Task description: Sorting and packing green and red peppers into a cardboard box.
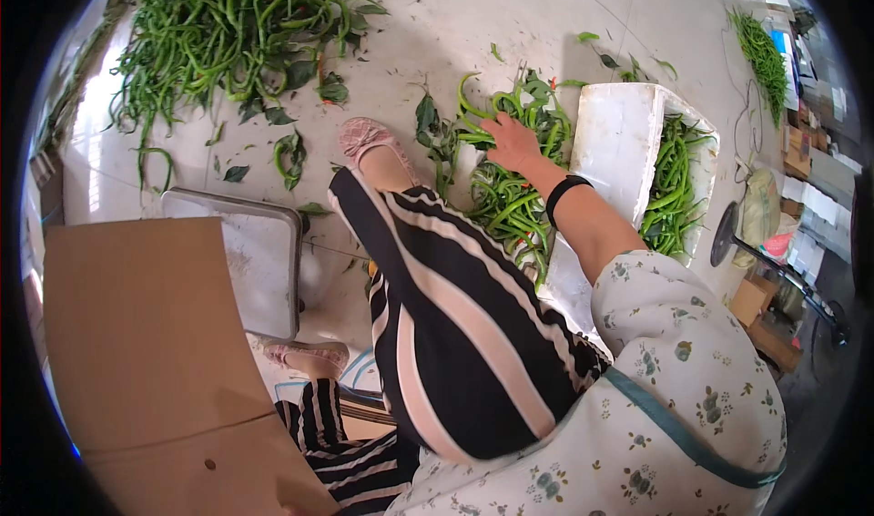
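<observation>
Head view: which step is in hand?

Judged as picking through the small pile of green peppers (510, 208), right of centre in the frame. The right hand (515, 144) reaches over its upper part; dark leaves (431, 124) lie at the pile's left side.

State of that hand?

Fingers partly curled, neither wide nor fully closed, tips down among the peppers. Touching looks likely; cannot tell whether any pepper is gripped.

And the left?

Not in view, so its state and contents cannot be told.

Other stock?

A large heap of green peppers (228, 38) fills the upper left of the floor. More green peppers (672, 188) sit in the white foam box (615, 132), right of the small pile.

What does the next move call for?

My judgement: a light finger closure on a few peppers, keeping stems and loose leaves from tangling along.
</observation>
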Tool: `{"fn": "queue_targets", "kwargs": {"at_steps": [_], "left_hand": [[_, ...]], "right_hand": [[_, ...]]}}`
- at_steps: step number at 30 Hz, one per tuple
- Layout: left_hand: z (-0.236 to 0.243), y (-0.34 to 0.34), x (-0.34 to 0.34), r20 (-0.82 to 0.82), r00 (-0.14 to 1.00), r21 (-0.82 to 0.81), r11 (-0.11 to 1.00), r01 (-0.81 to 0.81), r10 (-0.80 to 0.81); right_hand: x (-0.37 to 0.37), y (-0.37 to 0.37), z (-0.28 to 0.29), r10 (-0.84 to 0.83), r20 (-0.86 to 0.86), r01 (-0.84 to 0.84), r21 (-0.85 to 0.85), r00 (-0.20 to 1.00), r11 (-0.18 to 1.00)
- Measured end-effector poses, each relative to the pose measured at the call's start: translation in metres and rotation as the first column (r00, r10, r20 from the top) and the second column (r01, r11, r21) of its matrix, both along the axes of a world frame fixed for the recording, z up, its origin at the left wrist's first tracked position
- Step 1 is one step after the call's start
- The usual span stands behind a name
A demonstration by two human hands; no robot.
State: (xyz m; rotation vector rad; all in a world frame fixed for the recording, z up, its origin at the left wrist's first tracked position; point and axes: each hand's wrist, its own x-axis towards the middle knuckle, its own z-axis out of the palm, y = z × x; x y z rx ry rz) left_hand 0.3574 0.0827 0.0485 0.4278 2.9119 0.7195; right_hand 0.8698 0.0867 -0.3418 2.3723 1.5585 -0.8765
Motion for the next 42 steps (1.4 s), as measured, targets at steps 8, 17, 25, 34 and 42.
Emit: {"fn": "queue_targets", "kwargs": {"at_steps": [8, 17, 25, 34, 42], "left_hand": [[-0.022, -0.066, -0.035, -0.236, 0.766, 0.116, 0.765, 0.633, -0.598], [-0.038, -0.095, -0.071, -0.092, 0.795, 0.230, 0.764, 0.603, -0.600], [-0.049, -0.104, -0.089, -0.115, 0.758, 0.267, 0.715, 0.646, -0.642], [-0.042, -0.112, -0.082, -0.084, 0.783, 0.291, 0.737, 0.611, -0.616], [-0.030, -0.118, -0.072, -0.049, 0.858, 0.157, 0.844, 0.512, -0.512]], "right_hand": [[0.015, -0.021, 0.106, -0.055, -0.004, 0.054, 0.304, 0.998, 0.951], [0.103, -0.122, 0.329, -0.373, -0.177, 0.406, 0.546, 0.911, 0.733], [0.179, -0.239, 0.347, -0.341, 0.324, 0.269, 0.246, 0.883, 0.931], [0.084, -0.120, 0.225, -0.275, -0.260, 0.361, 0.393, 0.926, 0.846], [0.081, -0.082, 0.023, -0.588, -0.309, 0.628, 0.041, 0.748, 0.777]]}}
